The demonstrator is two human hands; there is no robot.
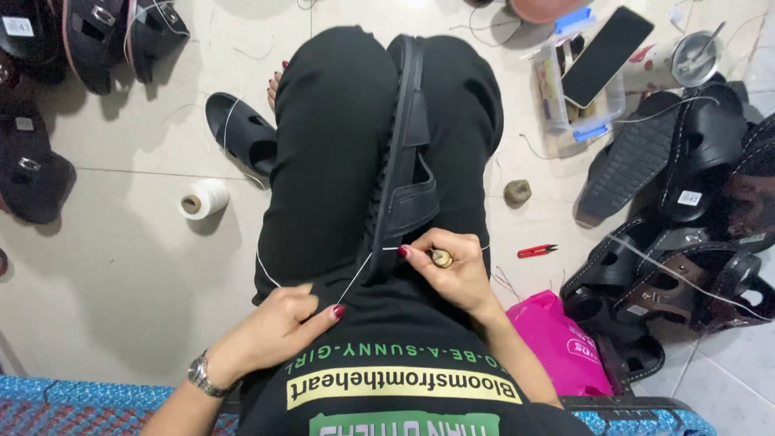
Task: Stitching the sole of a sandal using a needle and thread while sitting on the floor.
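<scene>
A black sandal stands on its edge between my knees, sole to the left. My right hand is closed on a small wooden-handled awl at the sandal's near end, its fingertips against the sole's rim. My left hand pinches a white thread that runs taut up to the sandal. A loop of the same thread hangs over my left thigh.
A white thread spool lies on the tiled floor at left, beside another black sandal. Several dark sandals are piled at right and top left. Red snips, a pink bag, a small stone and a clear box with a phone lie around.
</scene>
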